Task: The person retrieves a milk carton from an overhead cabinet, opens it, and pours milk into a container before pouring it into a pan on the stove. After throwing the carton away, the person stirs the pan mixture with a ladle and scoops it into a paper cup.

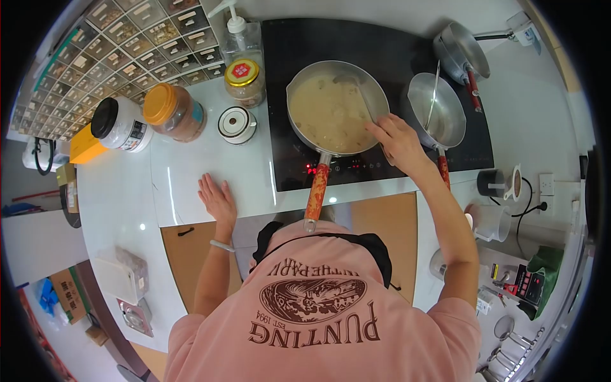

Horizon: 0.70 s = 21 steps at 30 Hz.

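My right hand (396,141) is closed round the handle of a metal ladle (366,97), above the right rim of a saucepan (324,155). The ladle's bowl lies in the pale, cloudy liquid, which has small pieces in it. That pan stands on the black cooktop (280,121), its orange-red handle (317,191) pointing toward me. Red lights glow on the cooktop's panel. Flat on the white counter (184,184), left of the cooktop, rests my left hand (217,200), its fingers apart and nothing in it.
Right of the saucepan stands a second pan (447,114) with a utensil in it; stacked pans (461,54) are behind. Along the left stand a lidded white canister (237,125), a gold-lidded jar (244,83), an orange-lidded jar (173,113) and a black-lidded jar (121,124).
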Tool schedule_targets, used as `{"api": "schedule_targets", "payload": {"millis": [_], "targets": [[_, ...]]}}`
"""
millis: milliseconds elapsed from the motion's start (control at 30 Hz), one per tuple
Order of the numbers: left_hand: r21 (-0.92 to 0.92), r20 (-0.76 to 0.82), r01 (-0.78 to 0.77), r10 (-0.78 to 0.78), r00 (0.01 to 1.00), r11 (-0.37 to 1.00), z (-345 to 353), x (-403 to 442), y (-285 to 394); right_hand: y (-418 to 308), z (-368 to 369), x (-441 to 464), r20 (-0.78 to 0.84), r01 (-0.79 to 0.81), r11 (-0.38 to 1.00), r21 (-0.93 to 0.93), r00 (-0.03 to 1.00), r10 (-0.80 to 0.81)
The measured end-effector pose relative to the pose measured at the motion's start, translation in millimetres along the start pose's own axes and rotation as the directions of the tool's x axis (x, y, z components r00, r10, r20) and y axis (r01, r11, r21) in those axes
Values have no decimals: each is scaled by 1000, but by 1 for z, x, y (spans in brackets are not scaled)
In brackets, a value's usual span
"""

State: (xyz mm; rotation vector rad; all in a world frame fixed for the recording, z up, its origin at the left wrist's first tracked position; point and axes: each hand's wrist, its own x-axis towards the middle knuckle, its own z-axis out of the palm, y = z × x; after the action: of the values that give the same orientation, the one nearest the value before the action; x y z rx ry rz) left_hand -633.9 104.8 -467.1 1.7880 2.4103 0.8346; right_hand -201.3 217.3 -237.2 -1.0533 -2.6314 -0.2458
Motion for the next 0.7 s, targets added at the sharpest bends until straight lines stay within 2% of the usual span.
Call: {"api": "schedule_targets", "payload": {"millis": [100, 200, 300, 400, 433, 500, 600, 700], "targets": [[12, 2, -3, 3, 1000, 1000, 2, 0, -1, -7, -16, -9, 72, -33, 999, 2, 997, 33], [16, 3, -2, 2, 1000, 1000, 4, 0, -3, -11, -26, -22, 61, -76, 996, 41, 995, 74], [15, 6, 2, -2, 1000, 1000, 4, 0, -2, -18, -52, -20, 96, -173, 976, 135, 982, 161], [28, 16, 4, -4, 1000, 1000, 3, 1, -2, -19, -74, -15, 236, -378, 881, 284, 918, 318], [34, 21, 5, -6, 1000, 999, 2, 1, -2, -17, -74, -15, 283, -492, 749, 443, 870, 404], [32, 18, 6, -7, 1000, 999, 2, 1, -1, -13, -70, -15, 419, -637, 370, 676, 746, 518], [30, 17, 5, -6, 1000, 1000, 1, 1, -1, -6, -47, -17, 486, -625, 26, 780, 632, 603], [34, 17, 7, -7, 1000, 999, 2, 0, -1, -18, -19, -17, 562, -531, -291, 796, 469, 681]]}}
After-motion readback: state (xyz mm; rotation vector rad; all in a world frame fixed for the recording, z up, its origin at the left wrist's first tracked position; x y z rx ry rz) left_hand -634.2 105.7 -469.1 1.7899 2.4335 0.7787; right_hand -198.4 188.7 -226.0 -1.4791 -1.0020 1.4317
